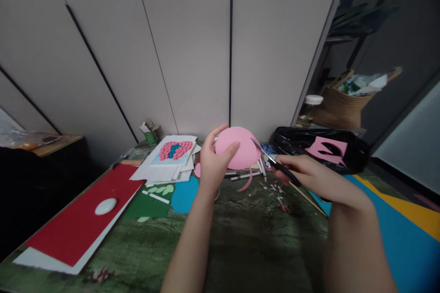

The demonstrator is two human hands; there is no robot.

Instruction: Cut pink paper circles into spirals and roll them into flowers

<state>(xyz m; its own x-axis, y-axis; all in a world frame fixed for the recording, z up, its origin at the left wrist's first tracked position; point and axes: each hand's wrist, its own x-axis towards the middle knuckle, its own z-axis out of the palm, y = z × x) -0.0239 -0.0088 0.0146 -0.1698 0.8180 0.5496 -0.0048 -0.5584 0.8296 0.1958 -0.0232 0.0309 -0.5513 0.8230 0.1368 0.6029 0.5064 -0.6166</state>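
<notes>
My left hand point(215, 160) pinches a rounded piece of pink paper point(237, 144), thumb on its face and fingers behind. In my right hand point(302, 169) is a pair of black-handled scissors point(275, 161), whose blades meet the paper's right edge. A thin curled pink strip point(248, 183) hangs below that edge. Whether the blades are parted is too small to tell. Beneath the hands, several markers point(242, 176) and small paper scraps point(275, 188) lie on the dark green tabletop point(254, 247).
At left are red paper point(85, 210) with a white oval object point(106, 206), and a stack of white sheets point(165, 175) bearing pink-and-blue artwork. A blue paper circle point(185, 194) lies nearby. At right stand a black plastic bag point(288, 137) with cut pink paper, and large blue paper point(398, 238).
</notes>
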